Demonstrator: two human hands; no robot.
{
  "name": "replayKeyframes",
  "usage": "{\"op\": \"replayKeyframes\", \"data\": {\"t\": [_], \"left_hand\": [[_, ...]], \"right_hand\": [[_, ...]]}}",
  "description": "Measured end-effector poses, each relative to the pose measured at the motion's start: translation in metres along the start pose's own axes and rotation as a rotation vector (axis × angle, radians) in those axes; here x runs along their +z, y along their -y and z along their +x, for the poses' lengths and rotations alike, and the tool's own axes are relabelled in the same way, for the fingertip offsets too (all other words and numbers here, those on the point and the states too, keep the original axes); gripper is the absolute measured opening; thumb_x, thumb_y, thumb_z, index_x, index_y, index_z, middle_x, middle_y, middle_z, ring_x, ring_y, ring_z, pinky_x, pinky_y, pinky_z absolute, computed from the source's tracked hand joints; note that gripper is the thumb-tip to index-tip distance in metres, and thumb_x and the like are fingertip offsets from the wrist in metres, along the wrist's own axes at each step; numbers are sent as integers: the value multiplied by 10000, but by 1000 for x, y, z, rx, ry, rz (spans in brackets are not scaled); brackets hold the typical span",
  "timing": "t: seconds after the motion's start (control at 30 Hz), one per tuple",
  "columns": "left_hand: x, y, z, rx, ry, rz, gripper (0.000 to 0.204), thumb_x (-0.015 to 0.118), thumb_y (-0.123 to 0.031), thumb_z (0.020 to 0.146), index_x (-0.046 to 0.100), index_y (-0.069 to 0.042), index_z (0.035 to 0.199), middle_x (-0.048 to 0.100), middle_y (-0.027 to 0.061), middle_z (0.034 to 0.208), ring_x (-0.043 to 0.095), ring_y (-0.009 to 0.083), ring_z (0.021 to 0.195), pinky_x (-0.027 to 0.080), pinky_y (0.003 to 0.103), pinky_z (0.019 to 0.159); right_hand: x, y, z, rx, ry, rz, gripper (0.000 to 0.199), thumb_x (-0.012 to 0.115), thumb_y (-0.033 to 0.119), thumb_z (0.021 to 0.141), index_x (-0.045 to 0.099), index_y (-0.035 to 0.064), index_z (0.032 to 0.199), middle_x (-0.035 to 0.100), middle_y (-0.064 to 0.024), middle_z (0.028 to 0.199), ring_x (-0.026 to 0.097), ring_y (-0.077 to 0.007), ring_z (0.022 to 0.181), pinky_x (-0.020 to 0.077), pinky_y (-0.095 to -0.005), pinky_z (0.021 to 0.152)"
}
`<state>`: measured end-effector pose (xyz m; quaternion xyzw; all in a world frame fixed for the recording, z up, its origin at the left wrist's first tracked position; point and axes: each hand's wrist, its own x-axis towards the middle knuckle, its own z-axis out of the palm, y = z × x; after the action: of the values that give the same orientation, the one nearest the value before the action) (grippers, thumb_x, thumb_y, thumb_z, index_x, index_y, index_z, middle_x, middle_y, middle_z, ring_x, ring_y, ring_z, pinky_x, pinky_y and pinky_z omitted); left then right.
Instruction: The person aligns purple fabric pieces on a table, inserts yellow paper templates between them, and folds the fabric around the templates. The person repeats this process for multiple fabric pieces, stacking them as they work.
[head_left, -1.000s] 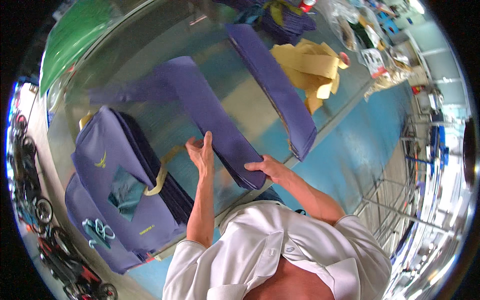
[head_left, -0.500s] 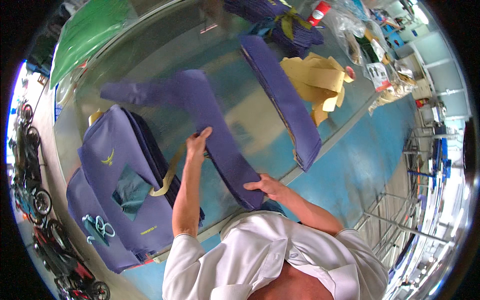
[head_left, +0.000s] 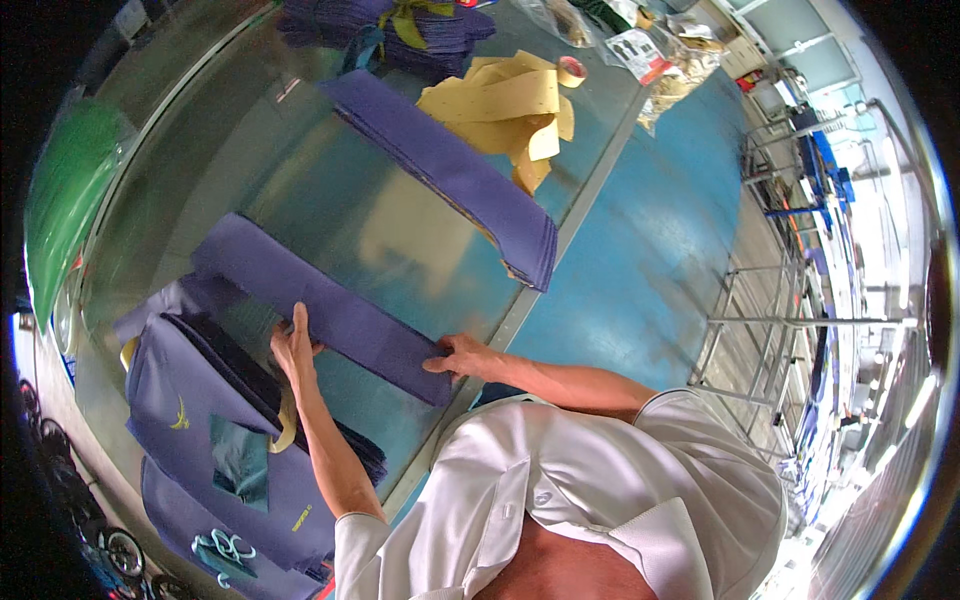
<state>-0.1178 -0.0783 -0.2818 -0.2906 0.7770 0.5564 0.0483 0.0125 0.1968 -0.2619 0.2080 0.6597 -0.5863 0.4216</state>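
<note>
A long purple-blue fabric strip stretches across the table in front of me, both hands gripping its near side. My left hand is closed on the edge midway along, thumb on top and fingers underneath. At the strip's right end, my right hand pinches the fabric between thumb and fingers. From under the far left end another purple fabric part runs toward a stack of purple fabric panels. The top panel carries a yellow emblem and a dark green patch.
Beyond the strip lies a stack of similar purple strips. Behind it are yellowish curled pieces, a tape roll and a tied purple bundle. Light-blue-handled scissors rest on the panels. Metal racks stand at right.
My view has turned, so the table's things appear further left. The strip's far portion, blurred and swinging before, now hangs beside the panel stack. Both hands keep their hold.
</note>
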Motion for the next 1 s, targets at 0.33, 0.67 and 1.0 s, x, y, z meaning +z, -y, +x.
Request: {"op": "replayKeyframes", "data": {"t": [0.33, 0.67, 1.0], "left_hand": [[57, -60, -99, 767, -114, 300, 657, 651, -240, 890, 321, 56, 1375, 399, 284, 1317, 413, 411, 1242, 358, 498, 1039], [263, 8, -189, 696, 116, 749, 578, 486, -211, 931, 287, 23, 1420, 158, 230, 1536, 85, 404, 1437, 108, 596, 1124], [279, 32, -181, 666, 66, 1025, 749, 413, -436, 929, 107, -27, 1477, 60, 221, 1555, 4, 418, 1445, 5, 637, 1108]], "right_hand": [[-54, -97, -56, -100, -223, 200, 411, 702, 374, 818, 628, -9, 945, 649, -107, 781, 643, -178, 645, 551, -303, 587], [-174, -243, 18, 16, -382, 943, 318, 598, 261, 908, 593, 3, 1095, 659, -142, 1032, 669, -242, 831, 579, -322, 656], [-214, -175, 211, -799, -615, -370, 288, 621, 175, 881, 626, 65, 1147, 605, -129, 1212, 604, -282, 1001, 489, -401, 864]]}}
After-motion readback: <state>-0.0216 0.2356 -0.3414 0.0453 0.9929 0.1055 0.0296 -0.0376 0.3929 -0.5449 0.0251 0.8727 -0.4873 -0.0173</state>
